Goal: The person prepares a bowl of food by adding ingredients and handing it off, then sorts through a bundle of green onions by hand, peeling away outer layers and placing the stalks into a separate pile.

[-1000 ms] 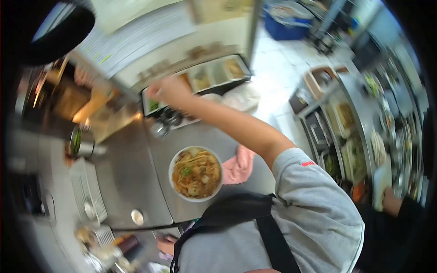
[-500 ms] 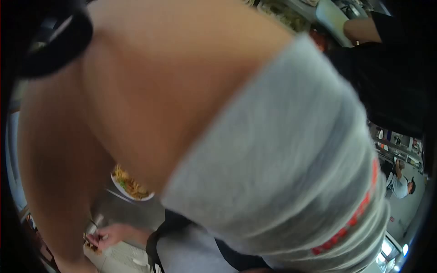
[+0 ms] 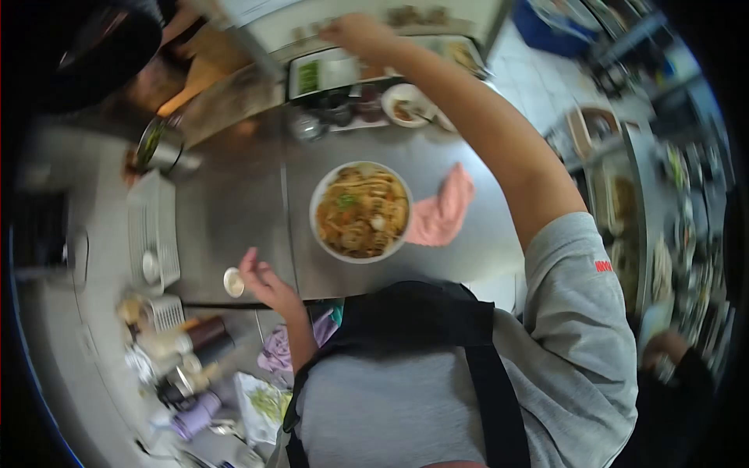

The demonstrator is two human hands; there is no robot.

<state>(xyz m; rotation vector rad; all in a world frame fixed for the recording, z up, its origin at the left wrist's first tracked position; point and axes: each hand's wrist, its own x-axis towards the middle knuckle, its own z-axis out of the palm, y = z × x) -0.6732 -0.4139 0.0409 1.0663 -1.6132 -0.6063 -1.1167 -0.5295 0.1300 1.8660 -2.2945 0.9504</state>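
My right arm stretches to the far side, and my right hand (image 3: 359,37) is above a white tray of toppings (image 3: 328,72); its fingers look pinched together, and anything in them is too small to make out. Low on the left, my left hand (image 3: 269,285) has its fingers at a small white cup (image 3: 233,282) with pale contents, and appears to grip it. A large white bowl (image 3: 315,234) stands on the steel counter (image 3: 242,179), heaped with noodles and topped with a bit of green. Beside the bowl lies a pink cloth (image 3: 445,207).
On the left is a white plastic basket (image 3: 156,222), with a metal container (image 3: 160,144) at its far end. A smaller bowl (image 3: 406,105) with a utensil stands near the trays. At right, another person's hand (image 3: 665,349) shows near the shelving.
My right arm, which filled the view, has swung toward the far trays, uncovering the counter and bowl. My left hand has come away from the basket on the left.
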